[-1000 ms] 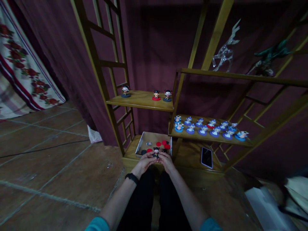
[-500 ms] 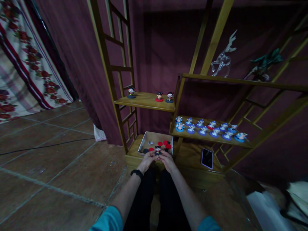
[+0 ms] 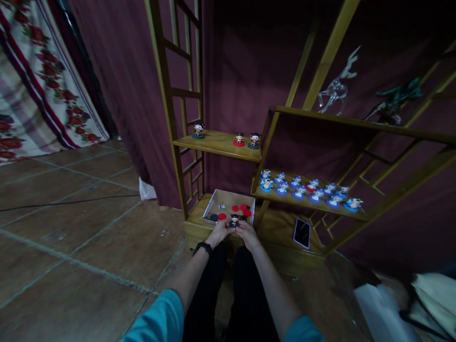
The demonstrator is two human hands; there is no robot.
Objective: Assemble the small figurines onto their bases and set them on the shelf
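Between my two hands is a small black-haired figurine on a dark round base, held upright just in front of the box. My left hand grips the base from the left, and my right hand grips it from the right. Behind it stands an open white cardboard box with red discs, a dark disc and some small figure parts inside. On the shelf above are a dark-based figurine at the left, a red-based figurine and another dark-based figurine at the right.
Several blue and purple figurines stand in rows on the lower right shelf. Below them lies a phone. A clear deer ornament and a green ornament occupy the upper shelf. Wooden posts frame the left side.
The camera view has shifted and tilted slightly. Both hands still hold the figurine in front of the box, with little change in grip.
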